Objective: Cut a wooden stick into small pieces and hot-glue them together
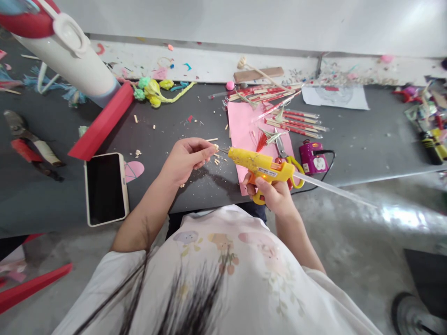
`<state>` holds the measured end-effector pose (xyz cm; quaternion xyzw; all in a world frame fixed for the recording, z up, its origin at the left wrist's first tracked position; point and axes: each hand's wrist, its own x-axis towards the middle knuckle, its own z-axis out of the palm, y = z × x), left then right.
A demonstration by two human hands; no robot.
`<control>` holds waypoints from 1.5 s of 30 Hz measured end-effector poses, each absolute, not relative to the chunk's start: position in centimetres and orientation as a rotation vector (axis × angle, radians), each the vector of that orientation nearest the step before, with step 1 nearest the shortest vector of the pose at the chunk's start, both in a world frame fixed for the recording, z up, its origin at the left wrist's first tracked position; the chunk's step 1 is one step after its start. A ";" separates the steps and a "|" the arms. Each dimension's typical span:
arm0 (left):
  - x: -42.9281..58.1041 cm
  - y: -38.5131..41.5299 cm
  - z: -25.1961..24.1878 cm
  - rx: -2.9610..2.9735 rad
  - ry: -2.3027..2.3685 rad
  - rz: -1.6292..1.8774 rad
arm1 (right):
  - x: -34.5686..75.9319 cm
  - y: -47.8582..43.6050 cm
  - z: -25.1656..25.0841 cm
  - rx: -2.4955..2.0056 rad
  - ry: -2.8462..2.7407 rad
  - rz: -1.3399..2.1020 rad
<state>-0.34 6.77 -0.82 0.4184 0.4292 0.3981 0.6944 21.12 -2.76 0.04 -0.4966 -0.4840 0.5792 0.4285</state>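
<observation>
Over the table's [52, 186] front edge, left hand [186, 160] pinches a sliver [215, 147] to the nozzle of the glue gun [260, 165] the right hand [274, 194] clenches

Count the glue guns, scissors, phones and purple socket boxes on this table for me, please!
Glue gun: 1, held in the right hand, tip at the small stick pinched by the left hand
Scissors: 1
Phone: 1
Purple socket box: 1
Total: 4
</observation>
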 end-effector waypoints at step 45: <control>-0.3 6.7 -0.9 0.947 0.926 0.885 | 20.8 -2.8 -0.3 -1.381 -1.218 1.345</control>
